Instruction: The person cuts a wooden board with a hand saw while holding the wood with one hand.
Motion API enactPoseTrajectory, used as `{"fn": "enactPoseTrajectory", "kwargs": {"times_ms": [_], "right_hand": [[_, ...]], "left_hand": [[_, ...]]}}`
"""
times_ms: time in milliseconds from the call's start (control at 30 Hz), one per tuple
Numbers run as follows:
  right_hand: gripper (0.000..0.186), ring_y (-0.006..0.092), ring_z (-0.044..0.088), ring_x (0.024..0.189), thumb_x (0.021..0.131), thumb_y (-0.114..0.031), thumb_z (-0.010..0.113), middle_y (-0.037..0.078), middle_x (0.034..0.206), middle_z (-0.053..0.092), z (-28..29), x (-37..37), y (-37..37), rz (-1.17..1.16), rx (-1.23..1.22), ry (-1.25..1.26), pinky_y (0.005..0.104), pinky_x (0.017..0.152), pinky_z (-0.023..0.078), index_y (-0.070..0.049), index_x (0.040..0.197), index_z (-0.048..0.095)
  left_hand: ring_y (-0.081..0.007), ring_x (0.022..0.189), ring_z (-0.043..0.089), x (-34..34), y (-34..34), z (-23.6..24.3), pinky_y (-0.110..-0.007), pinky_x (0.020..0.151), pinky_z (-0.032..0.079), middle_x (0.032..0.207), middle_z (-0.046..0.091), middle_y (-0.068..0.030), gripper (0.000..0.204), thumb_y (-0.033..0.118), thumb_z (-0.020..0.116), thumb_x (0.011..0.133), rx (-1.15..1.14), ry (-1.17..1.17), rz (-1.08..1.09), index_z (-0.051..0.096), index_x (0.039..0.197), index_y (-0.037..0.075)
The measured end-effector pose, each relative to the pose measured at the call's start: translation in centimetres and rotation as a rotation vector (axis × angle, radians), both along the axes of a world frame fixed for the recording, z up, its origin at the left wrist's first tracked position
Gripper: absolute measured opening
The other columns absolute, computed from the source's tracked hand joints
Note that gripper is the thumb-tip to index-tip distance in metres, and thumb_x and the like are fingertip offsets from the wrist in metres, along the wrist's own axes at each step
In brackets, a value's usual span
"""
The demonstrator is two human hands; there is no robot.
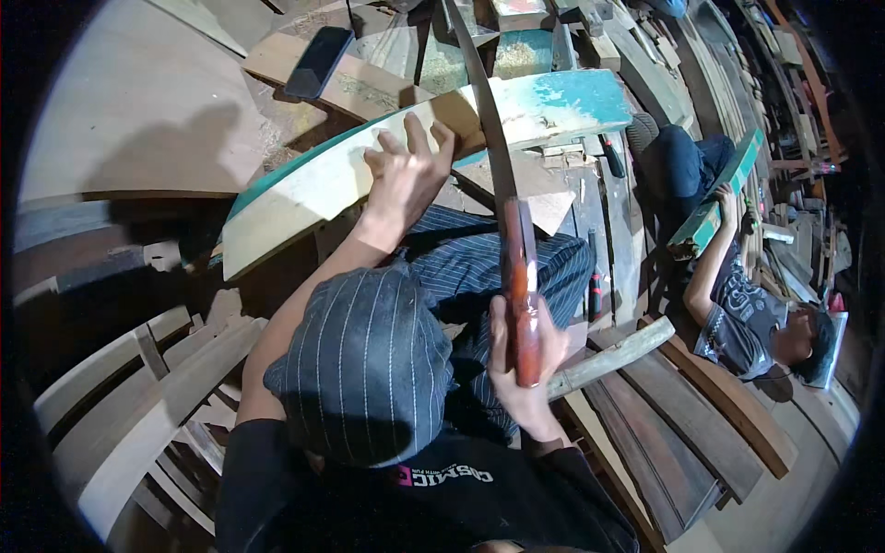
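My right hand (530,355) is closed around the reddish-brown handle of a machete (493,129). Its long dark blade reaches away from me and passes over a curved wooden board (309,203). The board is pale on its broad face, with teal paint on the far edge and right end. My left hand (406,175) grips this board left of the blade, fingers bent over its face and thumb hidden. Below the hands show my bent legs in dark pinstriped trousers (359,369).
A black phone (319,62) lies on a plank beyond the board. At right a co-worker (751,313) holds a green-painted beam (719,198). Slatted wooden frames (161,405) stand at lower left, and brown planks (664,433) and a rounded stick (613,358) lie at lower right.
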State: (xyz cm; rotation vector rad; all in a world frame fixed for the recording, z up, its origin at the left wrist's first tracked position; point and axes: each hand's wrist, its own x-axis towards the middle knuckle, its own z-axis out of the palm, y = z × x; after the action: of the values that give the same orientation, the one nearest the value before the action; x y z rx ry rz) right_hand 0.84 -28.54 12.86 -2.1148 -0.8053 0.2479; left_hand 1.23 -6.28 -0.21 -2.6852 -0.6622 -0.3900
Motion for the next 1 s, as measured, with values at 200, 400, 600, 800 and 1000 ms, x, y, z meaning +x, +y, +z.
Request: {"fn": "enactPoseTrajectory", "kwargs": {"times_ms": [200, 400, 600, 800, 1000], "right_hand": [[0.016, 0.0056, 0.052, 0.052, 0.093, -0.014, 0.071, 0.003, 0.059, 0.056, -1.1, 0.5, -3.0, -0.086, 0.038, 0.228, 0.0259, 0.048, 0.041, 0.000, 0.090, 0.062], [0.018, 0.0211, 0.061, 0.048, 0.079, -0.007, 0.077, 0.010, 0.062, 0.060, -1.3, -4.6, -9.9, -0.031, -0.126, -0.017, 0.0303, 0.049, 0.046, -0.001, 0.090, 0.065], [0.015, 0.0206, 0.060, 0.048, 0.078, -0.005, 0.075, 0.011, 0.063, 0.061, -1.4, -3.4, -11.0, 0.051, -0.077, -0.138, 0.0293, 0.051, 0.048, 0.001, 0.089, 0.067], [0.010, 0.0052, 0.050, 0.052, 0.092, -0.008, 0.068, 0.002, 0.059, 0.052, -2.4, 2.6, -1.4, -0.184, 0.287, 0.426, 0.0250, 0.049, 0.040, 0.002, 0.093, 0.064], [0.012, 0.0032, 0.044, 0.051, 0.093, -0.011, 0.068, 0.002, 0.059, 0.052, -2.8, 2.7, 1.5, -0.045, 0.110, 0.155, 0.0248, 0.046, 0.037, 0.000, 0.098, 0.065]], "left_hand": [[-0.0452, 0.080, 0.069, -0.4, 0.3, -0.2, -0.052, 0.047, 0.056, 0.110, 0.062, -0.0279, 0.038, 0.009, 0.063, 0.081, 0.116, -0.024, 0.024, 0.052, 0.117, 0.005], [-0.0446, 0.080, 0.070, -0.7, 0.6, 0.8, -0.049, 0.046, 0.056, 0.111, 0.063, -0.0290, 0.041, 0.009, 0.065, 0.080, 0.090, 0.015, 0.002, 0.052, 0.118, 0.004], [-0.0442, 0.083, 0.070, -0.7, 0.3, 0.9, -0.052, 0.050, 0.057, 0.116, 0.062, -0.0304, 0.038, 0.014, 0.062, 0.083, 0.090, 0.044, 0.016, 0.053, 0.120, 0.007], [-0.0455, 0.084, 0.070, -0.3, -0.6, 0.9, -0.050, 0.052, 0.057, 0.120, 0.062, -0.0310, 0.038, 0.015, 0.062, 0.083, 0.157, 0.036, 0.006, 0.053, 0.120, 0.007], [-0.0460, 0.085, 0.070, -1.2, 0.0, 0.6, -0.052, 0.052, 0.058, 0.113, 0.064, -0.0306, 0.035, 0.012, 0.061, 0.084, 0.083, 0.060, 0.027, 0.053, 0.117, 0.006]]}}
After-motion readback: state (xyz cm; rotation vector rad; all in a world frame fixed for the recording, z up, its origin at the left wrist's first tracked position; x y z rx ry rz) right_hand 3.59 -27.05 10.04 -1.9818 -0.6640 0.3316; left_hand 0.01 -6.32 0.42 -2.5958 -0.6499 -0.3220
